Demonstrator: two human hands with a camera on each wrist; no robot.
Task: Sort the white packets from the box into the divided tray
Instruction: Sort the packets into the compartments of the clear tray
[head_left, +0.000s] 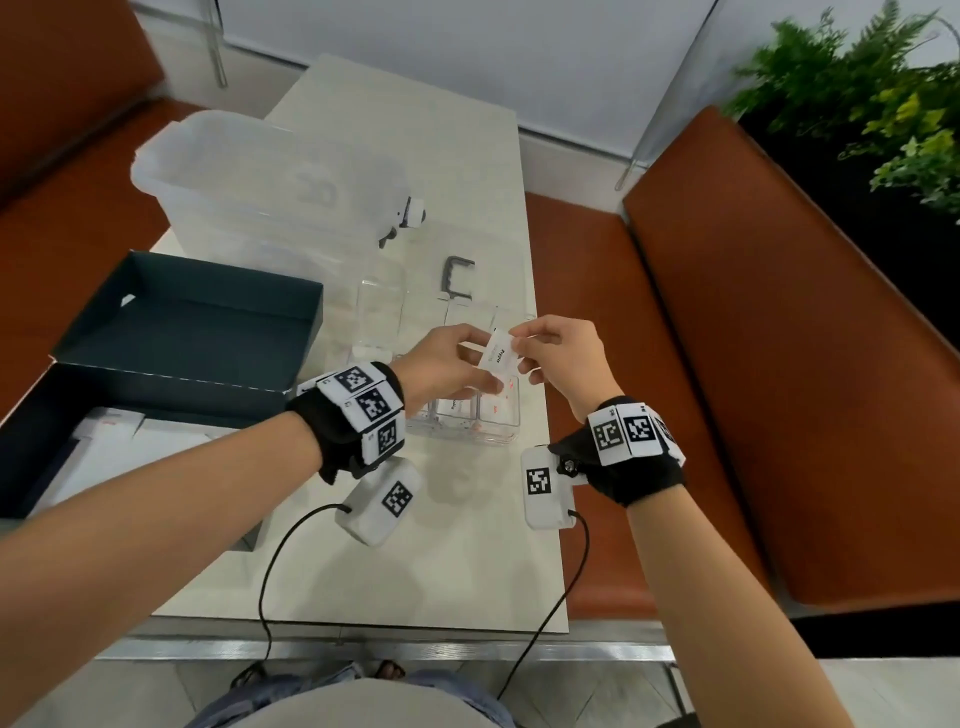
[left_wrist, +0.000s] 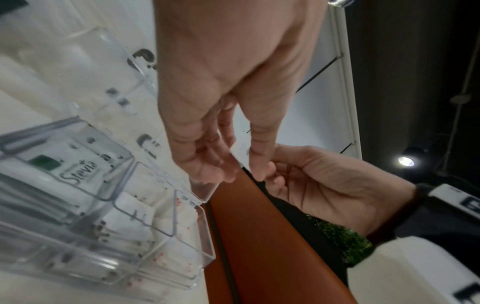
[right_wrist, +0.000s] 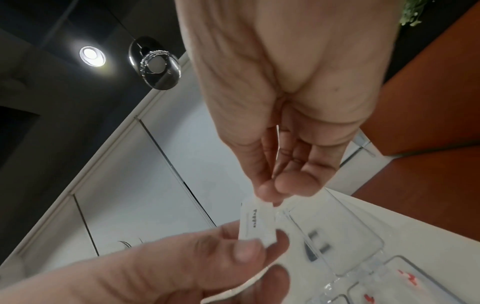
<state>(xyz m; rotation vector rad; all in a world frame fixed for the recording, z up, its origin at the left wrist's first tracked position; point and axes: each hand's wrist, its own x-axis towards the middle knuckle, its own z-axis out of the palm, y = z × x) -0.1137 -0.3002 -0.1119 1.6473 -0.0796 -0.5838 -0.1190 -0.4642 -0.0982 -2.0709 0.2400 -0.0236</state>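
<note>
A small white packet (head_left: 500, 354) printed "Pepper" is held in the air over the clear divided tray (head_left: 498, 439). My left hand (head_left: 485, 364) pinches its lower end between thumb and fingers, and my right hand (head_left: 519, 345) pinches its upper corner. The right wrist view shows the packet (right_wrist: 255, 224) between the right hand (right_wrist: 270, 195) and the left hand (right_wrist: 259, 253), with another white edge under the left thumb. The tray (left_wrist: 207, 255) holds packets, one marked Stevia (left_wrist: 78, 170). More white packets (head_left: 114, 441) lie in the dark box (head_left: 182, 374) at the left.
A large translucent plastic bin (head_left: 249, 192) stands behind the box. A grey clamp-shaped piece (head_left: 460, 278) and a small white device (head_left: 410, 213) lie beyond the tray. The tray sits near the table's right edge, with orange benches (head_left: 779, 364) on both sides.
</note>
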